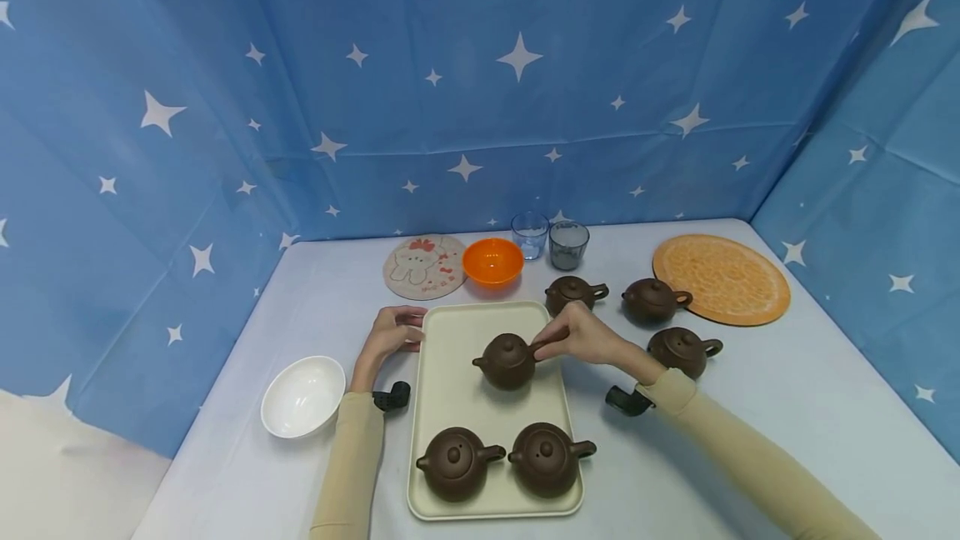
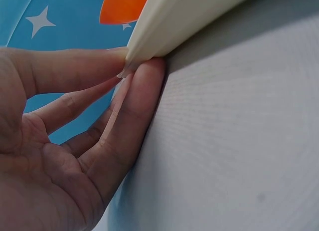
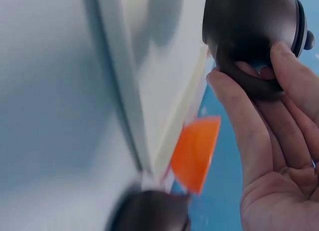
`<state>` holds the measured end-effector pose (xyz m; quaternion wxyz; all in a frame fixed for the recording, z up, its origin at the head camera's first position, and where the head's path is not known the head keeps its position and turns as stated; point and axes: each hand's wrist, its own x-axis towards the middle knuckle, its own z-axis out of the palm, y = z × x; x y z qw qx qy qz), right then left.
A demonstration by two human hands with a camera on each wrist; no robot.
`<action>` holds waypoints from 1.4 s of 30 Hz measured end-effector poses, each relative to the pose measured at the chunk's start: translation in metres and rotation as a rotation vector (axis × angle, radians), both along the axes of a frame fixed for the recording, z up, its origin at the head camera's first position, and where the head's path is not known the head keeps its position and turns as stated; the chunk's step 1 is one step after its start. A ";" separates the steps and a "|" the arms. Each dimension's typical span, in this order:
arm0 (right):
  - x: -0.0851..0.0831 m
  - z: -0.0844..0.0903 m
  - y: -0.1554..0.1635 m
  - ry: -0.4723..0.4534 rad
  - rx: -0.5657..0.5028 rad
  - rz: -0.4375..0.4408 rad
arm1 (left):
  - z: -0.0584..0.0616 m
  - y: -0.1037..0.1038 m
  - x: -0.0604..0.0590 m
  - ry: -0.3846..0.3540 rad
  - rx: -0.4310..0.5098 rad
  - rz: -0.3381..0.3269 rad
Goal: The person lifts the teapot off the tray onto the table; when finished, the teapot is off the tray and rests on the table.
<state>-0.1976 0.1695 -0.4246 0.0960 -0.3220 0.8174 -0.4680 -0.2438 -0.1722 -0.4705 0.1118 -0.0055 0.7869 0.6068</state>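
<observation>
My right hand (image 1: 577, 335) pinches the handle of a dark brown teapot (image 1: 507, 362). In the right wrist view that teapot (image 3: 254, 21) hangs off the surface of the cream tray (image 1: 457, 407), with the thumb and fingers of the hand (image 3: 279, 166) about its handle. Two more brown teapots, one at the left (image 1: 454, 463) and one at the right (image 1: 546, 460), stand on the tray's near end. At the tray's left rim is my left hand (image 1: 392, 333). The left wrist view shows this hand (image 2: 65, 136) pinching the rim (image 2: 154, 36) between thumb and finger.
Three brown teapots (image 1: 572, 293) (image 1: 651, 302) (image 1: 681, 352) stand right of the tray. Behind it are an orange bowl (image 1: 492, 263), two glasses (image 1: 530, 236) (image 1: 567, 246) and a round rabbit mat (image 1: 424, 267). An orange round mat (image 1: 722, 280) lies far right, a white bowl (image 1: 303, 397) left.
</observation>
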 end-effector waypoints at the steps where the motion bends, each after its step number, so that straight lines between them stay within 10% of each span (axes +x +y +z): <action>1: -0.001 0.001 0.007 0.006 -0.004 -0.005 | 0.000 0.000 0.000 -0.002 0.003 -0.002; 15: -0.002 0.011 0.084 0.069 0.091 -0.182 | 0.029 0.003 0.014 -0.041 0.003 -0.045; 19: 0.000 0.007 0.094 0.038 0.119 -0.213 | 0.020 0.001 0.010 -0.042 0.017 -0.032; 26: 0.001 -0.001 0.104 0.043 0.138 -0.217 | -0.001 0.000 0.000 -0.015 -0.003 0.001; 33: -0.002 -0.003 0.104 0.079 0.163 -0.208 | 0.031 0.005 0.016 -0.026 0.016 -0.044; 42: -0.005 -0.007 0.101 0.044 0.127 -0.139 | 0.030 0.005 0.017 -0.022 0.028 -0.045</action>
